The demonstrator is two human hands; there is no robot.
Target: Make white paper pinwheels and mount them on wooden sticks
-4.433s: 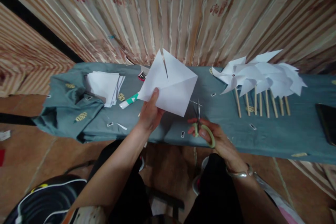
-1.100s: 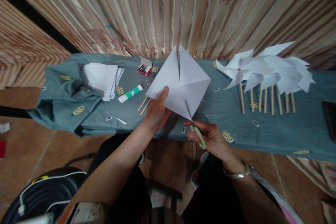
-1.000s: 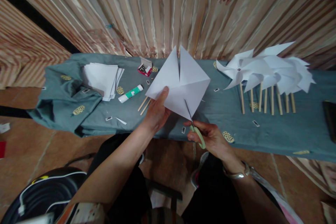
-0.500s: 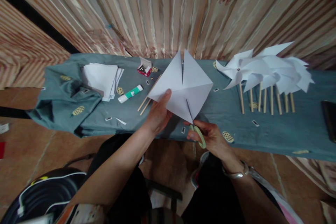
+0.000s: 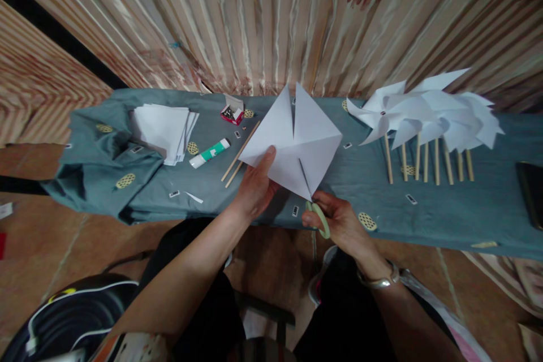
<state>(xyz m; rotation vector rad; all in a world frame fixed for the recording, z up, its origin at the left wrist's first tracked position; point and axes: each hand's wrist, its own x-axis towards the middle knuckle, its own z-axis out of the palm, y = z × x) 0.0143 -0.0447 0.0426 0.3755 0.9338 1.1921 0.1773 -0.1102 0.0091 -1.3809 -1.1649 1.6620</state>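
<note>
My left hand (image 5: 257,184) grips the left side of a white paper square (image 5: 316,124), thumb on top and fingers hidden beneath. The sheet is turned corner-up, creased, and slit from its top corner toward the middle. My right hand (image 5: 335,218) is closed around the pale green handles of a pair of scissors (image 5: 324,223). Their dark blade lies over the paper at its bottom corner, pointing toward the centre; the other blade is hidden. Two wooden sticks (image 5: 237,155) lie partly under the left edge of the sheet.
Finished paper pinwheels (image 5: 428,110) on wooden sticks lie at the right, near a dark phone-like object (image 5: 530,192). Leftward are a glue stick (image 5: 210,153), a small red box of metal pins (image 5: 232,110), a paper scrap (image 5: 194,197) and stacked white sheets (image 5: 163,130). A curtain (image 5: 271,22) hangs behind the cloth-covered table (image 5: 394,218).
The view has shifted very slightly. The scissors look a little more closed at the paper's bottom corner; both hands keep almost the same place.
</note>
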